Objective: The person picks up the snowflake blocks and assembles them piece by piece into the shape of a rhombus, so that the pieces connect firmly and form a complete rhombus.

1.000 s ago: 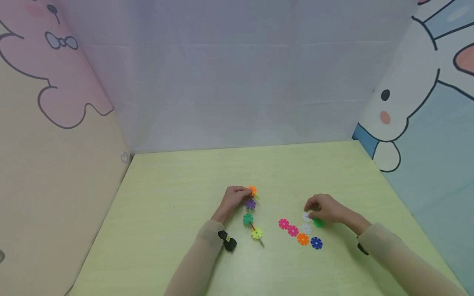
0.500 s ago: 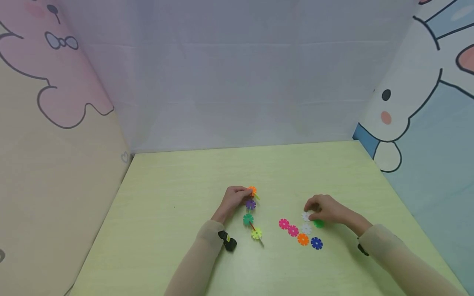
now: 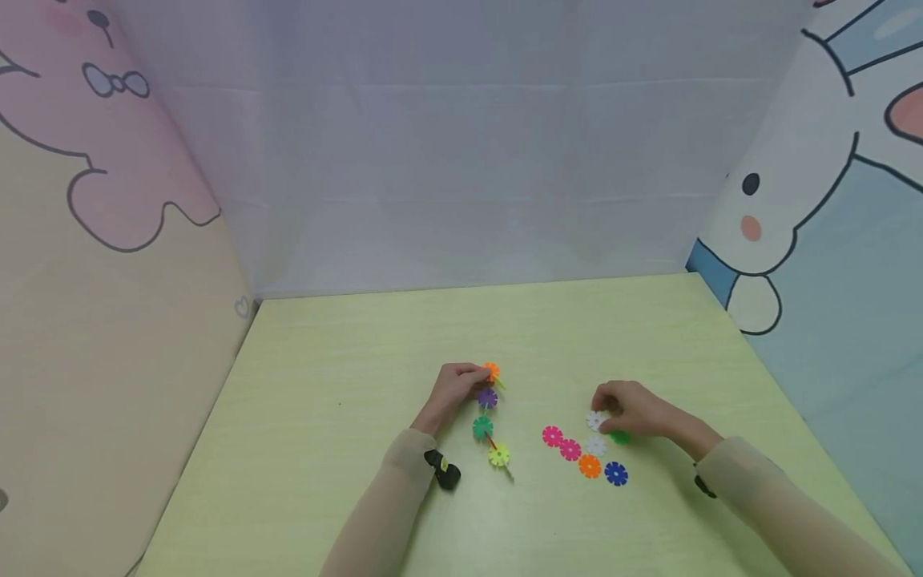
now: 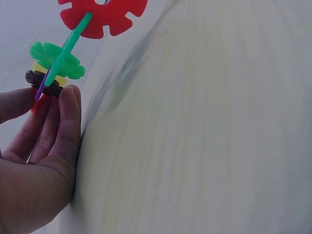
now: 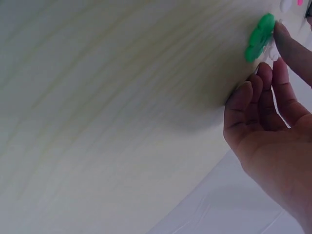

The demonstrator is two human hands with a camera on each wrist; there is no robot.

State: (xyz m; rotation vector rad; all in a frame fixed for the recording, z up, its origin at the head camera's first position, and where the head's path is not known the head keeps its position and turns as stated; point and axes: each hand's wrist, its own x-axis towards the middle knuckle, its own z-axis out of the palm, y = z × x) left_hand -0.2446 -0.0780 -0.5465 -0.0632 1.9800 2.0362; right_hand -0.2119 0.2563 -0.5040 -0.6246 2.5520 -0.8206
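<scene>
My left hand [image 3: 458, 385] pinches the upper end of a chain of slotted plastic flower discs, by an orange disc [image 3: 492, 369]. Below it the chain runs through a purple disc [image 3: 487, 398], a green disc [image 3: 482, 428] and a yellow disc [image 3: 499, 456], with others edge-on between them. In the left wrist view, a red disc [image 4: 105, 18] stands out at its end. My right hand [image 3: 634, 407] has thumb and fingertips around a white disc [image 3: 594, 421] on the table. Beside the thumb lies a bright green disc [image 5: 261, 38], partly hidden in the head view.
Loose discs lie between the hands: two pink discs [image 3: 553, 436], a second white disc [image 3: 595, 446], an orange loose disc [image 3: 590, 466] and a blue disc [image 3: 616, 474]. The pale wooden table [image 3: 346, 336] meets a plain white backdrop [image 3: 469, 160] behind and cartoon-printed panels at both sides.
</scene>
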